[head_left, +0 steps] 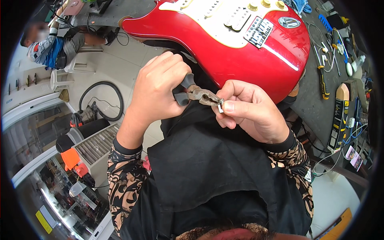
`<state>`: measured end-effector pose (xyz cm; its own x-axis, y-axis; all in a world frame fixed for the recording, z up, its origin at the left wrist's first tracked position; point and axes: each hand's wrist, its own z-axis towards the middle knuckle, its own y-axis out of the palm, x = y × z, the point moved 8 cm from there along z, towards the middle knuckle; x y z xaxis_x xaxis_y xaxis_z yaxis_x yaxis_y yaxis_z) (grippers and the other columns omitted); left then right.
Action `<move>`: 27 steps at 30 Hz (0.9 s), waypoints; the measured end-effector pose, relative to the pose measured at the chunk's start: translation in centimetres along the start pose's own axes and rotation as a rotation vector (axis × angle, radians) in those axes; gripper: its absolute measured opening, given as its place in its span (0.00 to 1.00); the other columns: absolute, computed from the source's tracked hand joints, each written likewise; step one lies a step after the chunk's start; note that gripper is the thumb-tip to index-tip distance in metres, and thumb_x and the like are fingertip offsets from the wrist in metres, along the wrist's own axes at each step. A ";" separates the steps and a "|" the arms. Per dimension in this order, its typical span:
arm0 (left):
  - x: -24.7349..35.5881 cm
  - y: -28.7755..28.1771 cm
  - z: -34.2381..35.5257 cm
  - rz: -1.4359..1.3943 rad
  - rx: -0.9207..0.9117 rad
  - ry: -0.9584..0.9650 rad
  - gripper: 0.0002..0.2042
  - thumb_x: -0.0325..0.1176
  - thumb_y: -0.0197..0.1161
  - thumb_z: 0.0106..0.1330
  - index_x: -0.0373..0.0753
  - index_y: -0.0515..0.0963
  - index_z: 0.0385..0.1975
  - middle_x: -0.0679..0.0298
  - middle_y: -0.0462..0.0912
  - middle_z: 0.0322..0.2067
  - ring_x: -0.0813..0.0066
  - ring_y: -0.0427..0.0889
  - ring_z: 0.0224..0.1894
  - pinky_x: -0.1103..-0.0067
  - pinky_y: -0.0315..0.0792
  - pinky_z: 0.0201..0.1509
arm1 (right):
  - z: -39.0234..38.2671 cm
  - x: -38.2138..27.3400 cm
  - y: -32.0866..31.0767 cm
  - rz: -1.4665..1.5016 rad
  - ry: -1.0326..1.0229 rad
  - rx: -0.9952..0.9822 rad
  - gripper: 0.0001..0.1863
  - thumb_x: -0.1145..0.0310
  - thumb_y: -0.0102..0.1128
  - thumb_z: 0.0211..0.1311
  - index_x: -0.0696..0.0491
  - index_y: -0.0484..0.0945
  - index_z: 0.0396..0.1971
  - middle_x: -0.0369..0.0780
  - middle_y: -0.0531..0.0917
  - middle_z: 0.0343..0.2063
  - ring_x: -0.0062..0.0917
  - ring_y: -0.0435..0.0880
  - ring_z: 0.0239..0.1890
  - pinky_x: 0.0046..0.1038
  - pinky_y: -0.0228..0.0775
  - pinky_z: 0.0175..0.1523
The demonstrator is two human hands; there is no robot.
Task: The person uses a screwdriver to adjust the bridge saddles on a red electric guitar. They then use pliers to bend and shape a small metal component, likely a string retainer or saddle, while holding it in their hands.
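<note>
A person in patterned sleeves [127, 174] and a black apron [212, 160] works a pair of pliers [197, 95] against a small metal piece [220, 107] beside a glossy red electric guitar body [240, 62]. The left hand [162, 86] wraps its fingers around the dark-gripped handles; the right hand [252, 106] pinches the piece between thumb and forefinger, right at the nose of the pliers. Whether the tips bite on it or merely touch it cannot be told. The piece sits above the apron, just off the guitar's lower edge.

Markings dot the scene. An oval badge [289, 23] on the guitar carries a dark emblem, near the metal bridge [259, 32] and the cream pickguard [220, 30]. On the dark workbench [310, 116] at right, a long black box [339, 124] shows bold yellow lettering down its side, and a printed card [354, 158] lies nearby, its text too small to read. A yellow-and-black-handled tool [323, 84] rests above the box, near looped cables [318, 45]. At upper left, another person [48, 46] sits in a blue-and-grey top.
</note>
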<state>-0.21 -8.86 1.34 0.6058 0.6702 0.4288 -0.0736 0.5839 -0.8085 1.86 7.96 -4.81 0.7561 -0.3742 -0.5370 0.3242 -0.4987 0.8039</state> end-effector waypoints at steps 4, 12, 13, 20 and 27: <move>0.0 -0.1 0.0 0.029 0.018 0.012 0.15 0.24 0.74 0.45 0.38 0.75 0.32 0.59 0.74 0.28 0.55 0.75 0.30 0.66 0.69 0.34 | 0.0 0.1 0.1 -0.001 -0.005 0.004 0.12 0.68 0.69 0.77 0.60 0.82 0.51 0.40 0.87 0.38 0.17 0.82 0.35 0.21 0.76 0.44; 0.6 -1.3 0.3 0.104 0.036 0.034 0.18 0.26 0.73 0.39 0.39 0.76 0.33 0.60 0.74 0.29 0.55 0.74 0.32 0.66 0.66 0.37 | -0.2 -0.1 0.2 -0.006 -0.027 -0.010 0.12 0.69 0.67 0.77 0.61 0.82 0.51 0.39 0.86 0.38 0.16 0.81 0.35 0.21 0.75 0.43; 0.6 -1.4 0.2 0.104 0.046 0.042 0.18 0.26 0.73 0.39 0.39 0.76 0.33 0.60 0.74 0.29 0.55 0.73 0.32 0.66 0.66 0.37 | -0.1 0.0 0.2 -0.007 -0.026 -0.010 0.12 0.69 0.68 0.77 0.61 0.82 0.51 0.39 0.86 0.38 0.16 0.82 0.35 0.21 0.75 0.43; 0.6 -1.5 0.0 0.103 0.107 0.080 0.17 0.24 0.73 0.40 0.38 0.77 0.33 0.60 0.75 0.29 0.57 0.73 0.31 0.66 0.64 0.37 | 0.0 0.2 0.5 -0.032 -0.024 -0.016 0.13 0.68 0.69 0.77 0.61 0.81 0.52 0.38 0.87 0.38 0.16 0.83 0.36 0.22 0.76 0.44; 0.5 -1.4 0.0 0.100 0.085 0.076 0.16 0.24 0.73 0.41 0.38 0.77 0.32 0.60 0.75 0.28 0.56 0.73 0.31 0.66 0.65 0.37 | 0.1 0.4 0.5 -0.026 -0.004 -0.016 0.13 0.69 0.69 0.77 0.61 0.81 0.52 0.40 0.88 0.39 0.17 0.83 0.36 0.22 0.76 0.44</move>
<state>0.17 -9.33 2.63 0.6505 0.6919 0.3133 -0.2012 0.5547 -0.8073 2.24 7.47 -4.70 0.7448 -0.3647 -0.5588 0.3524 -0.4960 0.7936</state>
